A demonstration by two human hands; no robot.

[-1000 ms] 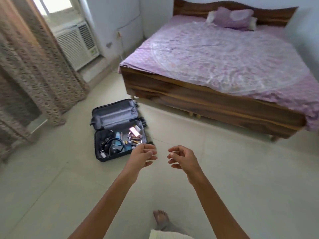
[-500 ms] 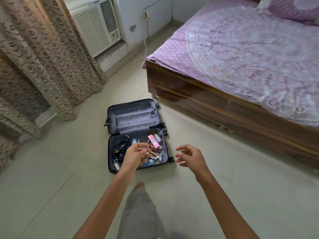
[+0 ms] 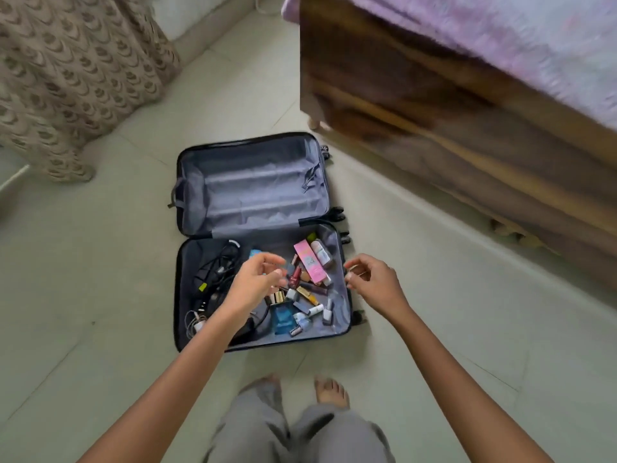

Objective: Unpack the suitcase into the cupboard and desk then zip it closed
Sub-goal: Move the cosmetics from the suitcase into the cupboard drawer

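A dark suitcase (image 3: pixel 182 295) lies open flat on the floor, its grey-lined lid (image 3: pixel 257 185) bare. The near half holds black cables (image 3: pixel 217 272) on the left and several small cosmetics bottles on the right, among them a pink box (image 3: pixel 309 260) and a blue perfume bottle (image 3: pixel 283 318). My left hand (image 3: pixel 257 282) hovers above the middle of that half, fingers loosely curled and holding nothing. My right hand (image 3: pixel 372 279) hangs over the suitcase's right edge, also loosely curled and holding nothing.
A wooden bed frame (image 3: pixel 450 135) with a purple bedspread (image 3: pixel 521 45) stands close on the right. A patterned curtain (image 3: pixel 73 68) hangs at the upper left. Pale floor tiles (image 3: pixel 86 295) surround the suitcase. My bare feet (image 3: pixel 330 392) stand just before it.
I have walked up to the suitcase, and the view has tilted down. Both hands now hover over its near half instead of in front of it.
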